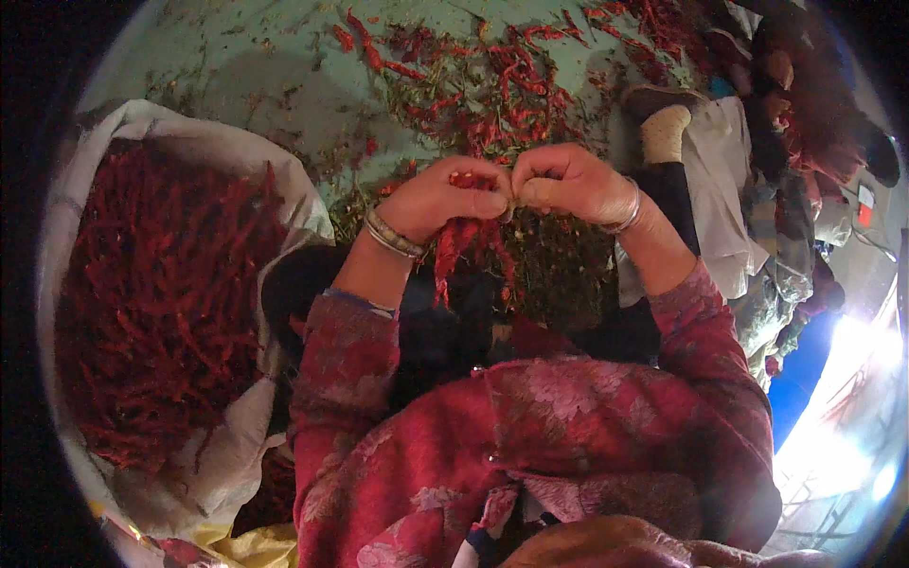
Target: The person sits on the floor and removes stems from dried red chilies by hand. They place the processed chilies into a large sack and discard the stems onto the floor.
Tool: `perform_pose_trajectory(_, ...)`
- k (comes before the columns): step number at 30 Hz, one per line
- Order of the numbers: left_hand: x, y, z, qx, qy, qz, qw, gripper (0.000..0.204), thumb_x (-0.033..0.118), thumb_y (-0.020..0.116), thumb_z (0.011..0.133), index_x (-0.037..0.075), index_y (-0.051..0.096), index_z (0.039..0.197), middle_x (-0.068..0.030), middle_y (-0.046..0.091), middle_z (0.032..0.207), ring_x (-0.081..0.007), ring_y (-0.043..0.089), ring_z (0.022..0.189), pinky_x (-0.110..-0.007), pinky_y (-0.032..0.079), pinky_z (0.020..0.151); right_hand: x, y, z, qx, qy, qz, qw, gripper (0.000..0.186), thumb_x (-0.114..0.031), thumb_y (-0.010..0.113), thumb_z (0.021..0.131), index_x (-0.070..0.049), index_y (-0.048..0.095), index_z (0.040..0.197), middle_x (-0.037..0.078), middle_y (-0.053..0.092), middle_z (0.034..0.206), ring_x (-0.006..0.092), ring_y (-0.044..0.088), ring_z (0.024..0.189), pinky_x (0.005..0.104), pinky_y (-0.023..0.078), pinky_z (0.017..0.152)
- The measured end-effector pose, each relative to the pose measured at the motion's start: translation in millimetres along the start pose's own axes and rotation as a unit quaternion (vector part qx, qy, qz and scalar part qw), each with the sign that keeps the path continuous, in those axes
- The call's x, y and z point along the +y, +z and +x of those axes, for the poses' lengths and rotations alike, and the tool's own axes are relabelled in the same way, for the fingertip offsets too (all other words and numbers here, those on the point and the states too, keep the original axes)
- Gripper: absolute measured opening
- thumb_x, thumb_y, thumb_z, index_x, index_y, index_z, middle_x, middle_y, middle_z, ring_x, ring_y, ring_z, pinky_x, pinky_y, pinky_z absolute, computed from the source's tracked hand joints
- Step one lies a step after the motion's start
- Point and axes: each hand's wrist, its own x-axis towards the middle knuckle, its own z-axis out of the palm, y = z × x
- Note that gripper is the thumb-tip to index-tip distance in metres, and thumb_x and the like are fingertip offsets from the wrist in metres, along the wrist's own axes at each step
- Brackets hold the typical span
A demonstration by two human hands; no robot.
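Dried red chili peppers hang from under my left hand, whose fingers are closed around them. My right hand meets it fingertip to fingertip, thumb and forefinger pinched together at the stem end. Whatever is in that pinch is too small to make out. Beneath both hands lies a dark heap of stems and plant bits. Just beyond them, a loose pile of red chilies mixed with green stalks spreads over the floor.
At my left stands a large white sack full of red chilies. A yellow bag lies at the lower left. To the right are a shoe, pale cloth and other people sitting close by. Scattered debris covers the greenish floor.
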Motion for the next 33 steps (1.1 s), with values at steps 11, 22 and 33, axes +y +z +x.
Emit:
perform_pose_trajectory(11,-20,1,20,0.330,0.133,0.578,0.735,0.007,0.008,0.059,0.075,0.002,0.055,0.077,-0.0096,0.054,0.076,-0.0259,0.057,0.063,-0.032,0.044,0.055,38,-7,7,0.227,-0.130,-0.333,0.906,0.016,-0.021,0.053,0.081,-0.006,0.058,0.081,0.017,0.057,0.072,0.0347,0.056,0.070,0.0398,0.046,0.060)
perform_pose_trajectory(22,-8,-16,19,0.389,0.074,0.100,0.913,0.019,0.020,0.066,0.077,0.002,0.060,0.082,0.0038,0.056,0.070,-0.0041,0.048,0.064,-0.021,0.042,0.058,65,-115,63,0.407,-0.043,-0.463,0.786,0.030,-0.036,0.055,0.082,-0.008,0.064,0.091,0.012,0.063,0.080,0.0279,0.060,0.070,0.0319,0.047,0.063)
perform_pose_trajectory(33,-4,-20,10,0.332,0.044,-0.041,0.941,0.019,0.009,0.061,0.077,0.002,0.062,0.095,-0.0018,0.061,0.083,-0.0099,0.056,0.076,-0.023,0.046,0.069,53,-78,77,0.399,-0.121,-0.336,0.845,0.024,-0.025,0.060,0.080,-0.003,0.062,0.088,0.009,0.062,0.075,0.0220,0.059,0.064,0.0295,0.046,0.060)
